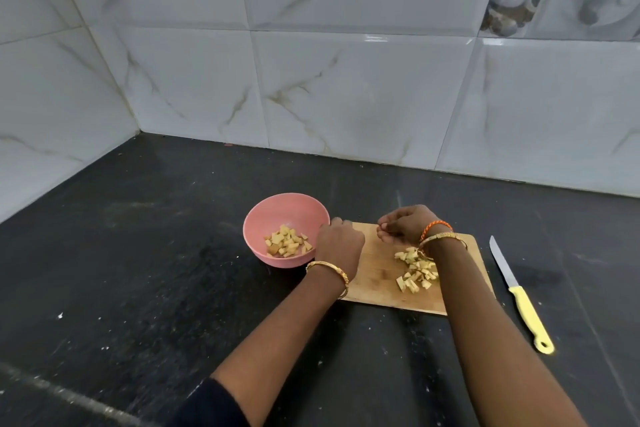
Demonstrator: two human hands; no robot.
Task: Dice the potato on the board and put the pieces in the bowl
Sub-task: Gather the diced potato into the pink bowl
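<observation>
Bowl is a soft pink, and the potato bits in it are pale yellow, same as the pile on the light tan wood board. Knife has a bright yellow handle and a silvery blade. Counter is black with white specks, wall tiles white with grey-gold marble veins. Gold bangles on both wrists, plus an orange thread.

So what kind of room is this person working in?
Most likely a home kitchen: a dark stone counter backed by marbled wall tiles, with a wooden cutting board, knife and pink bowl of diced potato.
</observation>
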